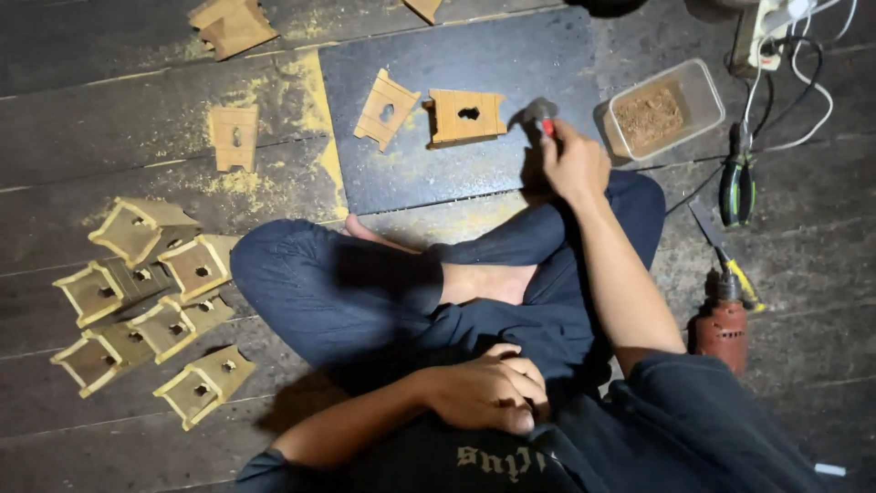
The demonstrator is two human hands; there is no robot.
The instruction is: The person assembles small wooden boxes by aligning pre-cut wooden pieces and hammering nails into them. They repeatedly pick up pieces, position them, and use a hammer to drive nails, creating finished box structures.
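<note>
As it appears thin, stiff and light, the wooden panel (465,116) suits edge gripping; right hand (573,164) clamps a hammer (542,117), left hand (488,391) curled, empty.

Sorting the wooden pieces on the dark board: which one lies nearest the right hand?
The thicker wooden block with the dark cutout, just left of the right hand; the flatter piece lies farther left.

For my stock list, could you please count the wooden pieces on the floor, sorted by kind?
Assembled open wooden boxes, at the left: 6
Flat wooden pieces with a hole: 3
Wooden pieces cut off by the top edge: 2
Total: 11
</note>
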